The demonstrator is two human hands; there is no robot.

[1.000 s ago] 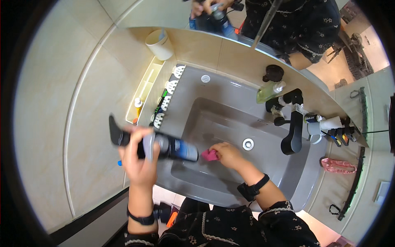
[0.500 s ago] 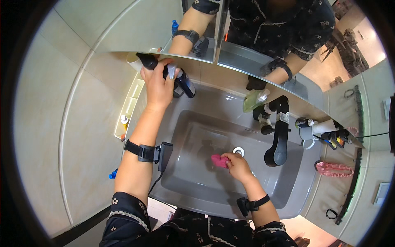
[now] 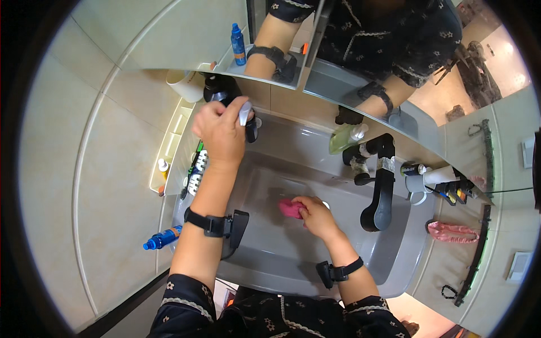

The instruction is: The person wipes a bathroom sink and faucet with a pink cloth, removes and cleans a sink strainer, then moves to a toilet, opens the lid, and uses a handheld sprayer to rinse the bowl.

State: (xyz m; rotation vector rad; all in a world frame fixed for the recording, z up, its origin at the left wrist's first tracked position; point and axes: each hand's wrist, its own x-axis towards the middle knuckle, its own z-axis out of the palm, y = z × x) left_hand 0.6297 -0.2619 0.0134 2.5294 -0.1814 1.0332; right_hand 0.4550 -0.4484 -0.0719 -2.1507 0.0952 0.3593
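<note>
My left hand (image 3: 221,132) is at the basin's back left corner, fingers curled. A pale silvery piece (image 3: 245,113) shows at its fingertips, above a dark bottle (image 3: 252,132); my hand hides how they join. Just behind stands a larger black bottle (image 3: 221,89), which my fingers partly overlap. My right hand (image 3: 319,217) is low over the grey basin (image 3: 265,248), its fingers closed around a bunched pink cloth (image 3: 291,208). The drain is partly hidden behind this hand.
A black faucet (image 3: 378,191) rises right of my right hand, beside a green soap bottle (image 3: 340,141). Mirrored cabinet doors overhang the back rim. At left lie a blue bottle (image 3: 163,238) and a black-and-white striped item (image 3: 198,172). A white cup (image 3: 417,187) stands at right.
My left hand has moved slightly down and toward me, the pale piece shifting with it; the black bottle behind shows more. My right hand and the pink cloth have shifted slightly left.
</note>
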